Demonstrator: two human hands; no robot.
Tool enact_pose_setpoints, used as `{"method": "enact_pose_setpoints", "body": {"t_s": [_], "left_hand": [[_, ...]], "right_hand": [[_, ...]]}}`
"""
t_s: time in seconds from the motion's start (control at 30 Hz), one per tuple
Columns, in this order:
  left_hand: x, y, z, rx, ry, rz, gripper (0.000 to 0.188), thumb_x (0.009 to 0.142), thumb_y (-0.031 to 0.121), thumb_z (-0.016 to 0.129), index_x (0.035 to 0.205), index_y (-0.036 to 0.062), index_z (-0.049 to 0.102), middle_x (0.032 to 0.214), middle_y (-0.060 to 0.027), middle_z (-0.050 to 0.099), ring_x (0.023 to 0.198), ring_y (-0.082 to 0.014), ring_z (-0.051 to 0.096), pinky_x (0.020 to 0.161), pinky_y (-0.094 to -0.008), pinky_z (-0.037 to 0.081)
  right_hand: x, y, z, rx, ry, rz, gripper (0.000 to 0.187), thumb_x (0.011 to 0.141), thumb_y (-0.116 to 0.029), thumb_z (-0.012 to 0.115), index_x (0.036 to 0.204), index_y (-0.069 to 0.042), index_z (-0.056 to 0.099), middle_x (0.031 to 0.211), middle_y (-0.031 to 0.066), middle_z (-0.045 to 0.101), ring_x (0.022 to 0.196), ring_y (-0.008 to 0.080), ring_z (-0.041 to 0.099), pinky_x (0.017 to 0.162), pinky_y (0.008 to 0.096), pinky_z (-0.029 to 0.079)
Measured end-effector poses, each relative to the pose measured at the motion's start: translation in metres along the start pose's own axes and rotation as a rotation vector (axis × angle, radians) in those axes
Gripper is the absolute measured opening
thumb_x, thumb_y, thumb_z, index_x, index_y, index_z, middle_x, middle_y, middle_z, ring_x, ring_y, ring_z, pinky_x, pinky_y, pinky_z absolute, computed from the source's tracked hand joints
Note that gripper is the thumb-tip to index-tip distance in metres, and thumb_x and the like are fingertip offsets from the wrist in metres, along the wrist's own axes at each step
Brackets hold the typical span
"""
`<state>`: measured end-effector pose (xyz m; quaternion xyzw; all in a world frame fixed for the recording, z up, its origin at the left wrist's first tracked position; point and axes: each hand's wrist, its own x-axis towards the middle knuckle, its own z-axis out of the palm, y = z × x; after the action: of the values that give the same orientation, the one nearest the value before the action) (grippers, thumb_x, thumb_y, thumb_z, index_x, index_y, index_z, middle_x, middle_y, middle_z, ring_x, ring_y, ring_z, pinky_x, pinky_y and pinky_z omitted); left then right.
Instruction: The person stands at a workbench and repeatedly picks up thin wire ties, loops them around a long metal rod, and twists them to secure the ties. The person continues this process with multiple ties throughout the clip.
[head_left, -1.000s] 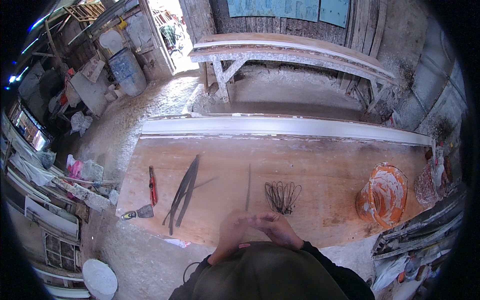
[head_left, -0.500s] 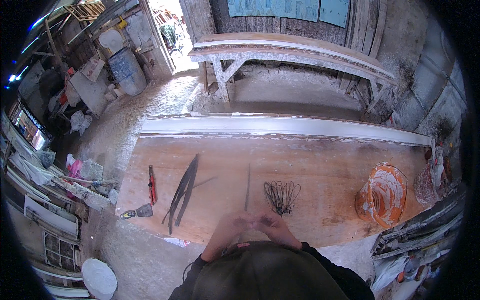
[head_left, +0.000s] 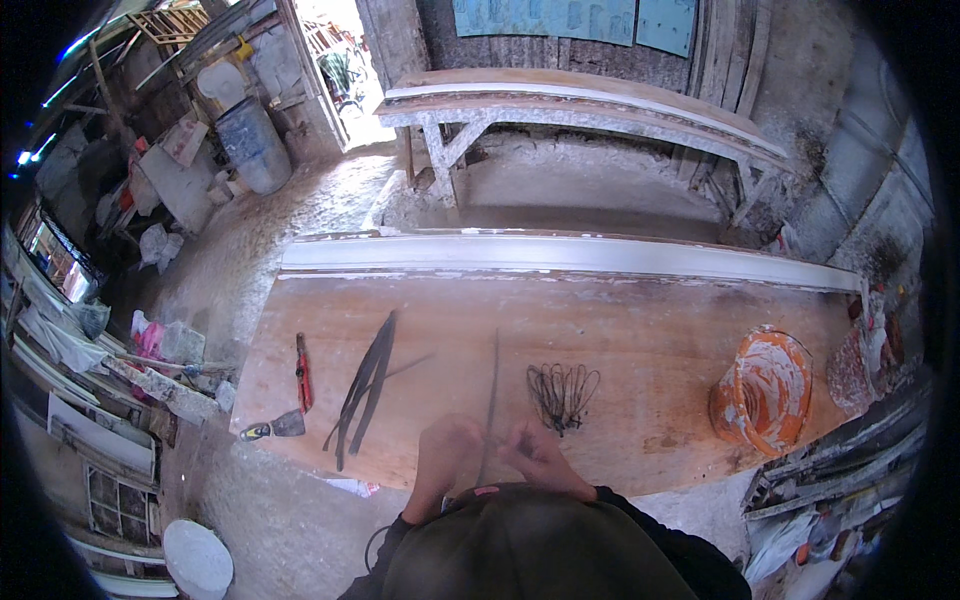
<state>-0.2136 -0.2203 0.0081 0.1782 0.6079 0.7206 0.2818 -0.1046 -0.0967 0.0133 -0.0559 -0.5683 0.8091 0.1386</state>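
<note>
A thin dark strip [head_left: 494,375] runs up the table toward the far side, its lower part passing between my hands. My right hand [head_left: 540,455] is closed, its fingertips pinched at the strip. Just left of the strip is my left hand [head_left: 449,447], its fingers bent and too blurred to show whether they grip. More dark flat strips [head_left: 363,395] lie crossed on the table to the left. To the right rests a bundle of thin dark wire loops [head_left: 563,395]. A dark cap brim covers the space below my hands.
The wooden table [head_left: 640,340] carries a red utility knife [head_left: 304,372], a putty knife [head_left: 288,424] and an orange bucket [head_left: 762,390] smeared white. A long white moulding [head_left: 560,252] lies along its far edge. Beyond stands a bench [head_left: 600,112]; a blue barrel [head_left: 254,145] is back left.
My hands have moved apart from being close together, the left going left and the right slightly right. More of the dark strip now shows between them.
</note>
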Motion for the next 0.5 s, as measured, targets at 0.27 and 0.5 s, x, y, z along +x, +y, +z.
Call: {"method": "enact_pose_setpoints", "body": {"t_s": [0.27,0.5], "left_hand": [[0.007,-0.011,-0.009,0.082,-0.096,0.059,0.017,0.075,0.009,0.064,0.089,0.0036,0.056,0.089,-0.0060,0.061,0.071,-0.0103,0.054,0.062,-0.0221,0.042],[0.000,0.018,-0.002,0.281,-0.298,-0.167,0.016,0.075,0.009,0.066,0.088,0.0022,0.060,0.088,-0.0053,0.061,0.085,-0.0122,0.055,0.076,-0.0247,0.043]], "right_hand": [[0.002,-0.018,-0.007,0.123,0.013,0.256,0.008,0.085,-0.006,0.052,0.086,-0.009,0.044,0.080,-0.0014,0.048,0.071,0.0074,0.045,0.065,0.0234,0.039],[0.004,-0.012,-0.021,0.696,0.120,0.296,0.009,0.087,-0.011,0.051,0.095,-0.011,0.047,0.082,0.0004,0.051,0.067,0.0098,0.049,0.070,0.0262,0.043]]}}
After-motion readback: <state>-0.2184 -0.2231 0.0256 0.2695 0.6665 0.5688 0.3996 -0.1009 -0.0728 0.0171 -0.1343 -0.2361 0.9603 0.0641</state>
